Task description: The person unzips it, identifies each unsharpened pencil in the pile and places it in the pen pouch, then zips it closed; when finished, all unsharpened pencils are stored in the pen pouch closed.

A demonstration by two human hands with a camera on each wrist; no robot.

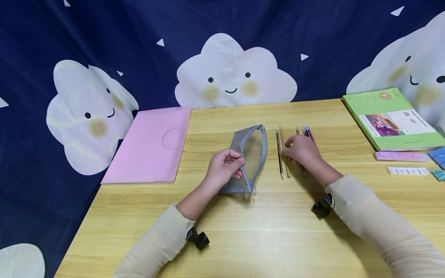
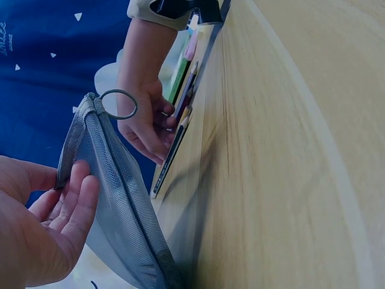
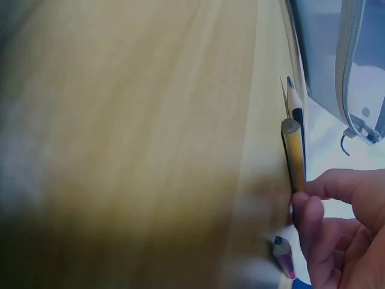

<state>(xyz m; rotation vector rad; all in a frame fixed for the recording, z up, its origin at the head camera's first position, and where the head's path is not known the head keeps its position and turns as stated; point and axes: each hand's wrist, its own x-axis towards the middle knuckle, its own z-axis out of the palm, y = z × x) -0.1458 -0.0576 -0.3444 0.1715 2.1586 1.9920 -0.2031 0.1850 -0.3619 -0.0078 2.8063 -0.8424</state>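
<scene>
My left hand (image 1: 223,166) pinches the near side of a grey mesh zip pouch (image 1: 240,138), and its mouth gapes toward the right. A metal ring (image 2: 119,103) hangs at the end of the pouch's zip. To the right, my right hand (image 1: 301,149) pinches a yellow pencil (image 3: 295,153) between thumb and fingers, low over the table. Just left of it lies a black pencil (image 1: 279,154), its tip toward me. Several more pencils (image 1: 307,130) lie under and beyond the right hand, partly hidden by it.
A pink folder (image 1: 149,146) lies at the left. On the right are a green book (image 1: 372,104), a pink highlighter-like pen (image 1: 401,156), a white strip-shaped item (image 1: 408,171) and blue items (image 1: 439,156). A dark blue cloth (image 1: 149,23) with clouds hangs behind the wooden table (image 1: 260,239).
</scene>
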